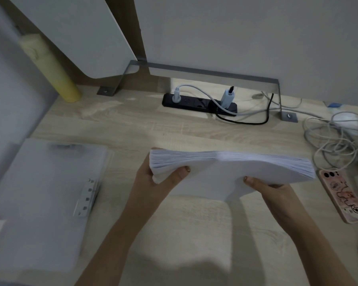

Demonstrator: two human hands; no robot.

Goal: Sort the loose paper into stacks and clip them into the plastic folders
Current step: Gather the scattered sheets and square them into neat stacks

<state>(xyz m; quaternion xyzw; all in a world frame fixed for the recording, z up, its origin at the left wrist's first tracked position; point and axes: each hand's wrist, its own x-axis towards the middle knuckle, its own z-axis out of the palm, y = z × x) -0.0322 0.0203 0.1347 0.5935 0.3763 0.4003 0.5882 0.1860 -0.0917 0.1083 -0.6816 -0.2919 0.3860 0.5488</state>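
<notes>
Both hands, left hand (151,178) and right hand (271,187), grip the thick paper stack (225,170) from below, thumbs on top, lifted over the desk's (132,124) middle; plastic folders (39,182) lie at its left edge. Sagging between grips, sheets could slide and fan out

Tabletop (132,124): pale matt wood grain. Paper stack (225,172): matt white. Plastic folders (39,193): translucent, frosted. Bracket (215,74): brushed metal.
</notes>
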